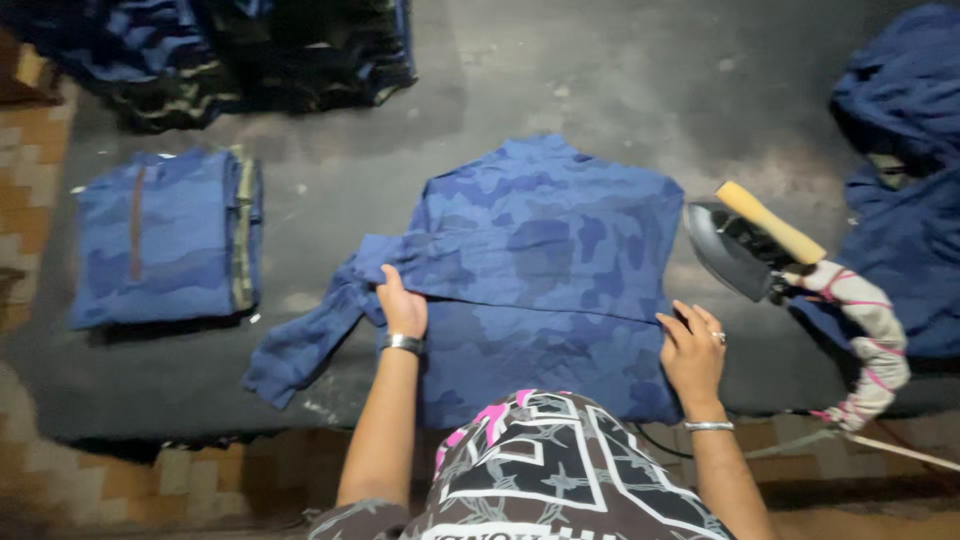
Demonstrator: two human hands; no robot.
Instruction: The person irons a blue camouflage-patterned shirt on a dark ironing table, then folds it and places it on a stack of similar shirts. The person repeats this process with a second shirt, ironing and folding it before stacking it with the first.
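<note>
The shirt (pixel 540 270), blue camouflage, lies flat at the centre of the frame on a dark pad (pixel 330 220), collar toward the top, one sleeve folded across its middle and the other trailing off toward the lower left. The left hand (pixel 402 305) rests on the shirt's left edge where the sleeve meets the body, fingers closed loosely over the fold of cloth, thumb side up. The right hand (pixel 690 350) lies on the shirt's right edge, fingers bent and spread a little, pressing the cloth rather than gripping it; whether any fabric is pinched beneath cannot be told. Just beside the right hand, to the upper right, an iron (pixel 745 245) stands tipped up with its wooden handle above and a cloth-wrapped cord (pixel 870 340) running down toward the lower right. A folded stack (pixel 165 235) sits well apart at the left, a darker pile (pixel 240 50) in the upper left, and a blue heap (pixel 905 170) at the right edge. Bare pad shows above the collar and between shirt and stack; the pad's near edge runs along the bottom, with tiled floor (pixel 120 480) below.
</note>
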